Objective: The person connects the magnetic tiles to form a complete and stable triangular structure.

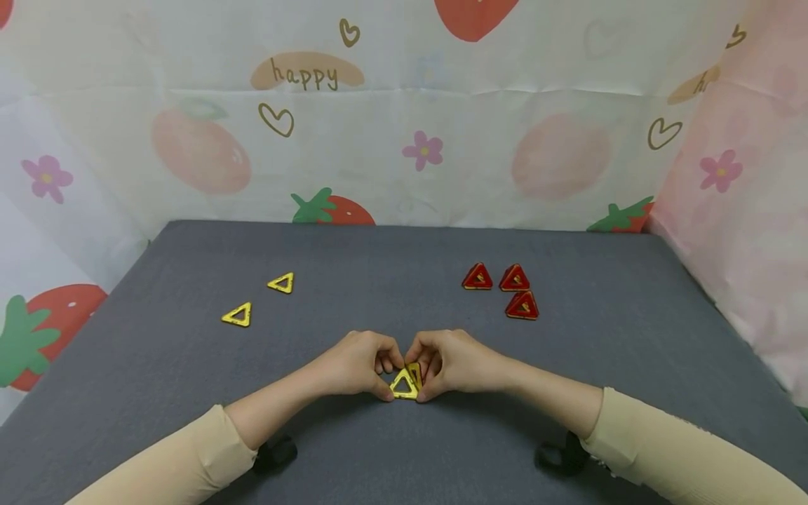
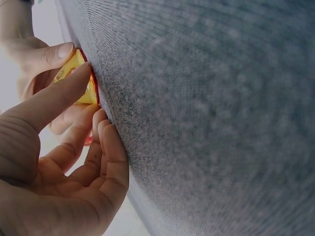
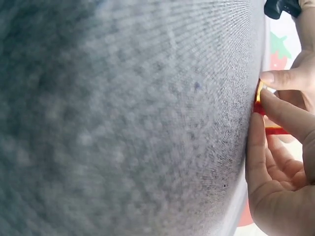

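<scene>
In the head view, my left hand and right hand meet at the near middle of the table. Between them stands a yellow triangular tile with an open centre, leaning against a second yellow triangular tile. My left thumb and fingers pinch the left side of this small assembly. On its right side, my right thumb and fingers pinch it too. A red edge shows along the yellow piece in the left wrist view. Fingers hide its back, so I cannot tell how many tiles it has.
Two yellow triangular tiles, one farther back and one nearer, lie flat at the left. Several red triangular pieces stand at the back right: one left, one right, one nearer. Printed cloth walls border the grey table.
</scene>
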`<state>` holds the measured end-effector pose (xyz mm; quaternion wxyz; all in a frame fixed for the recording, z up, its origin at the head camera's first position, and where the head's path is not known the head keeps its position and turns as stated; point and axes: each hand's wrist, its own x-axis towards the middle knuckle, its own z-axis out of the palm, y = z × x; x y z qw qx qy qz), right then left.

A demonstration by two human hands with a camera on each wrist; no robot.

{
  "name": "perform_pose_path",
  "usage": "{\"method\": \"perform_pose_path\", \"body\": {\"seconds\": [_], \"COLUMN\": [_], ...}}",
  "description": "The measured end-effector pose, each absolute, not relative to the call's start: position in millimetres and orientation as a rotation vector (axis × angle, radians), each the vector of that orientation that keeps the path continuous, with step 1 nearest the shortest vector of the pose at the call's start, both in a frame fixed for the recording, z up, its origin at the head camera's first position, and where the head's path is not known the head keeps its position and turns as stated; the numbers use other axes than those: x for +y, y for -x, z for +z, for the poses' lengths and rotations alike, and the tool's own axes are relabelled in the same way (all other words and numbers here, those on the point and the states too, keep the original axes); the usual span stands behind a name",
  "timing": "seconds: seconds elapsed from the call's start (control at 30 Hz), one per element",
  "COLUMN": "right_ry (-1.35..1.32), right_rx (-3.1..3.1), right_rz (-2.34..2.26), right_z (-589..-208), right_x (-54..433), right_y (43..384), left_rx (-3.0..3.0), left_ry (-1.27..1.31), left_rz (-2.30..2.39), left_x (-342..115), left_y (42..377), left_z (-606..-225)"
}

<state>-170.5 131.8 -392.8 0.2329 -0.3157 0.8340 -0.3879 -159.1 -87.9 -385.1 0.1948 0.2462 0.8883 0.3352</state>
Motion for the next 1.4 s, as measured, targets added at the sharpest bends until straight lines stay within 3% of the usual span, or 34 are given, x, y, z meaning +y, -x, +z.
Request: {"method": "perform_pose_path", "body": {"seconds": [0.47,0.87,1.4], "right_ry": [0.871,0.852,0.867], "right_rx": [2.299,2.295,2.301], "right_rz": [-1.067,-1.078,-1.069], "right_z": [-395,-394,-393], "right_x": [131,132,133], "right_y": [170,168,169], "left_rx": [2.493,2.659,2.962], "left_ry": [-0.72,-0.532,-0.117], "left_rz": [0.983,1.125,1.174], "left_x": [-98,-131,-207], "left_y": [161,178,227], "left_z": [-383,-371,-361]}}
